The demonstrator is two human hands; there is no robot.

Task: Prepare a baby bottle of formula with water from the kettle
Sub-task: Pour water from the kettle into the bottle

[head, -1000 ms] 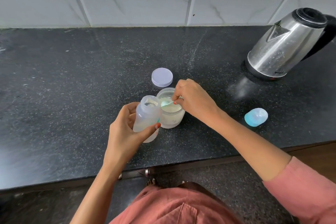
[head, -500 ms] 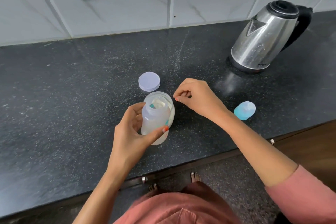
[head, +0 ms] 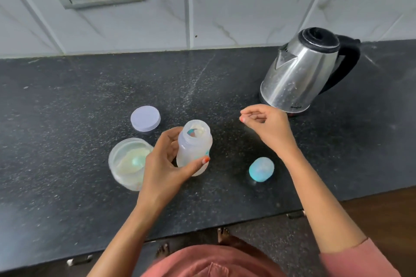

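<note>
We see left hand (head: 164, 164) gripping open baby bottle (head: 194, 148) (powder inside); right hand (head: 267, 128) curled, seemingly empty, near kettle (head: 301, 74); formula jar (head: 126, 164) on desk (head: 67, 108).

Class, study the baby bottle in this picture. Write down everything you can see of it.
The baby bottle is squat, translucent and plastic-looking, with teal markings. Its wide mouth is open, no teat or cap on, and pale powder shows inside. It is roughly upright. The left hand grips it, thumb across the front. It is over the dark counter, right of the powder jar; whether its base rests there is hidden.
</note>
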